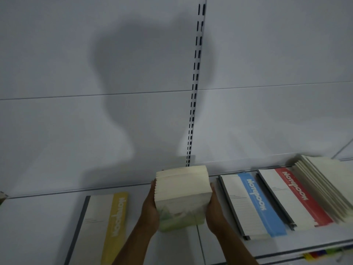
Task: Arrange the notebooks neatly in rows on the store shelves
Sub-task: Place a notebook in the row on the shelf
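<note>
1. Above the middle of the white shelf (pixel 38 217), two bare forearms reach forward from the bottom edge of the view and converge on a thick stack of notebooks (pixel 183 196).
2. The left hand (pixel 150 211) clasps the stack's left side, palm turned inward, with its fingertips showing at the upper left corner of the pages.
3. The right hand (pixel 214 213) clasps the opposite side in a mirrored pose, palm inward, fingers wrapped against the right face of the stack.
4. Both hands are closed onto the stack, which is pressed between them; its cream page edges face the camera, and a pale green cover shows at the lower end.
5. Whether the stack's bottom touches the shelf cannot be told.
6. To the left of the hands, a yellow-banded notebook (pixel 103 226) lies flat on the shelf.
7. To the right, a blue-banded notebook (pixel 254 203) and a red-banded notebook (pixel 294 196) lie flat side by side, each on a low pile.
8. Further right, a fanned pile of pale notebooks (pixel 324 186) leans beside the red one.
9. Behind the stack, a slotted upright rail (pixel 194 92) runs up the white back panel (pixel 76 54), where a shadow of the person falls.
</note>
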`<state>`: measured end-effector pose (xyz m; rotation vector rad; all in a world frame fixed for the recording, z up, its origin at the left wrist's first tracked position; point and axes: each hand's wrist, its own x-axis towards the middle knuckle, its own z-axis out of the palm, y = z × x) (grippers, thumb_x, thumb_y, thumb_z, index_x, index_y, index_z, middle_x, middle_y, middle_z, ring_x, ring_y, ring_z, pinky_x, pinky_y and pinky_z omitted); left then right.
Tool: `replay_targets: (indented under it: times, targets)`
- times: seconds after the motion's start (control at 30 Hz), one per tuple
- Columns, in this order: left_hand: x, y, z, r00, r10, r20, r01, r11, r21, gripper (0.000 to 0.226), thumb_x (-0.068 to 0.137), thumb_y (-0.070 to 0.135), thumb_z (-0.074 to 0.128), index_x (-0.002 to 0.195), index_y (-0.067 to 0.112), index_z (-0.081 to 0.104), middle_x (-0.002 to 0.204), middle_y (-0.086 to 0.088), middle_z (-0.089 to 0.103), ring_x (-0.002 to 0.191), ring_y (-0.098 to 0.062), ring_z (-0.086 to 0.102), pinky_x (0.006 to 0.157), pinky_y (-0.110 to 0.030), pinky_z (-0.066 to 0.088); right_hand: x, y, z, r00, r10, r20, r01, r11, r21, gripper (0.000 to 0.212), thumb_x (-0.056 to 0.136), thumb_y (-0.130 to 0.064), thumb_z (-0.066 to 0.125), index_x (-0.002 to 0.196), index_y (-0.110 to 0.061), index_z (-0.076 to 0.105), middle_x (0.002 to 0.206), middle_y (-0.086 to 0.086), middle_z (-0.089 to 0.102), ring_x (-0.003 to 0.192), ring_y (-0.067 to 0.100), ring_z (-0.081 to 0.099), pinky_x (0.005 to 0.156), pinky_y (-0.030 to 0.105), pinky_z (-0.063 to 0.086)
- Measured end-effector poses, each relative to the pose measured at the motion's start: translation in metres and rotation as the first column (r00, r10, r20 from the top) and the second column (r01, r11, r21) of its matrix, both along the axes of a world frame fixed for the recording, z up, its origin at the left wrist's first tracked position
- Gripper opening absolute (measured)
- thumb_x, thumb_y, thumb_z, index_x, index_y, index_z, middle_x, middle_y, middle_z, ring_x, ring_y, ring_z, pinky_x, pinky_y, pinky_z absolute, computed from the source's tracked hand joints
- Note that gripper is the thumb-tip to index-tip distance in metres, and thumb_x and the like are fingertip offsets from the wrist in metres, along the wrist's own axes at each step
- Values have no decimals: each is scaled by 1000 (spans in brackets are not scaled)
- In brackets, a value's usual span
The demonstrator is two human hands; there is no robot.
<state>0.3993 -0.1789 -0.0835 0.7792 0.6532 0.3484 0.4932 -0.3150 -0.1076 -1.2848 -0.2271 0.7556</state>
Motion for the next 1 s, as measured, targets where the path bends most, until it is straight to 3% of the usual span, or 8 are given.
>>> replay_targets:
  times: [0.23,0.37,0.5,0.6,0.67,0.8,0.93,1.0]
  targets:
    - [-3,-3,-5,999,23,-44,-25,999,-25,48,100,37,31,101,9,69,80,-9,74,66,-21,71,60,-32,56,0,-3,-7,1000,-16,-6,16,1000,-25,53,102,-34,8,122,-11,53,101,7,67,81,7,70,62,21,55]
    - [-2,-7,1,1000,1,-21,-2,999,-38,46,101,37,29,98,12,67,75,-7,74,62,-18,71,44,-26,53,4,-4,-7,999,-6,48,6,1000,0,46,105,-27,14,101,-16,59,84,1,71,72,6,69,58,19,54]
    - [-3,-9,-10,998,43,-34,-45,998,-40,43,101,38,27,102,15,63,90,-9,73,66,-19,71,51,-32,56,0,-7,-5,987,-8,163,8,1000,-1,50,88,-57,43,109,-14,55,91,-5,73,85,8,68,64,19,54]
    - [1,-8,-10,998,51,-29,-53,997,-49,45,101,39,29,95,14,66,83,-5,75,64,-19,71,62,-34,53,4,-7,-11,992,-11,125,9,1000,22,31,102,-36,31,109,-18,56,86,-9,74,86,13,67,62,19,54]
    - [3,-6,-11,996,85,-33,-86,996,-34,45,101,38,31,91,15,68,85,-6,74,65,-18,71,67,-34,51,7,-7,-13,995,19,94,-20,1000,8,39,103,-28,19,112,-18,56,86,-5,74,83,12,69,60,20,54]
    - [-1,-8,-14,994,107,-30,-107,994,-9,44,100,43,28,108,22,66,99,-7,73,84,-23,69,83,-44,51,2,-11,-17,997,8,77,-6,1000,-27,35,103,-15,22,119,-9,51,107,12,65,87,15,69,63,25,56]
    - [2,-7,-10,993,106,-49,-108,993,-45,54,98,48,25,98,18,71,81,-5,76,68,-19,72,55,-31,56,4,-1,-6,998,-25,52,27,999,-44,37,105,-26,19,112,-13,53,101,7,65,86,12,68,63,22,55]
    - [3,-7,-12,991,119,-60,-121,992,-35,56,97,53,24,108,18,66,95,-9,75,77,-22,72,64,-37,57,2,3,0,996,-73,49,76,995,-64,43,101,-41,28,109,-11,57,101,14,65,95,27,65,69,29,56]
